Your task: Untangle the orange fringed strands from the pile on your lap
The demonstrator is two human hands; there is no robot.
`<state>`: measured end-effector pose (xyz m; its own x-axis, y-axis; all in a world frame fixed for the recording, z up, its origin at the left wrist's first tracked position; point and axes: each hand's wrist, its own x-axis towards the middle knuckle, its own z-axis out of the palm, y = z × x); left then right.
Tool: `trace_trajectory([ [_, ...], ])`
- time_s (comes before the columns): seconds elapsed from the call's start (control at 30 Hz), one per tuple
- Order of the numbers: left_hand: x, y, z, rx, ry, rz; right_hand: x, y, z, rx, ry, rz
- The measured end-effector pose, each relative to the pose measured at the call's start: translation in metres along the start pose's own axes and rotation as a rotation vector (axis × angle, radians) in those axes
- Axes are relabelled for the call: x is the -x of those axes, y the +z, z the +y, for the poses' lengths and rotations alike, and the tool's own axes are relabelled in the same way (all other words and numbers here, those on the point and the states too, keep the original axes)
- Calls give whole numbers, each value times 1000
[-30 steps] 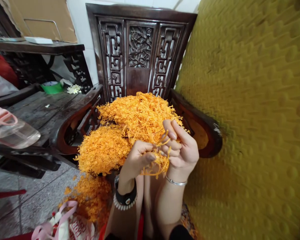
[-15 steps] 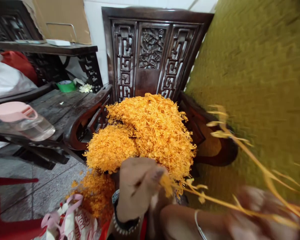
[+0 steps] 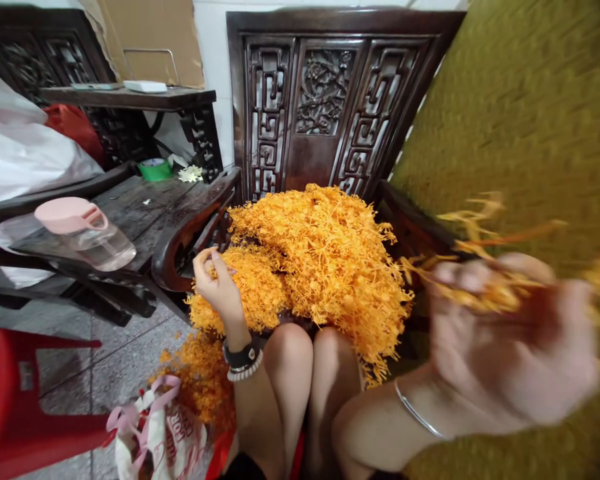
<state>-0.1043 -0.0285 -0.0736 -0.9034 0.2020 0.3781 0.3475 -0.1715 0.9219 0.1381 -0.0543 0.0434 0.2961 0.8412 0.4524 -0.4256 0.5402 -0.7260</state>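
One heap is lying by the chair's left edge, nearer my curled left hand, hold unclear; my right hand is gripping strands.

2 hands well apart | left hand: curled | right hand: blurred, partly curled | right forearm: angled outward

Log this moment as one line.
left hand: by smaller orange heap | right hand: holding orange strands, blurred | larger orange heap: on chair

Red letters on the bag read "FOR" — the rest illegible — as is the label on the stool.
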Motion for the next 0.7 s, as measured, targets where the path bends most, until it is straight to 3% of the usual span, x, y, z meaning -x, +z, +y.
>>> trace_trajectory([
  [0.13,-1,-2,-18,-262,29,91,-2,27,15,-114,205,-224],
  [0.27,-4,-4,-39,-454,-51,161,-3,28,23,-106,217,-273],
  [0.5,-1,7,-62,-611,-151,32,-3,33,25,-101,198,-297],
  [0.7,-2,1,-63,-558,-99,-93,0,36,25,-129,219,-307],
])
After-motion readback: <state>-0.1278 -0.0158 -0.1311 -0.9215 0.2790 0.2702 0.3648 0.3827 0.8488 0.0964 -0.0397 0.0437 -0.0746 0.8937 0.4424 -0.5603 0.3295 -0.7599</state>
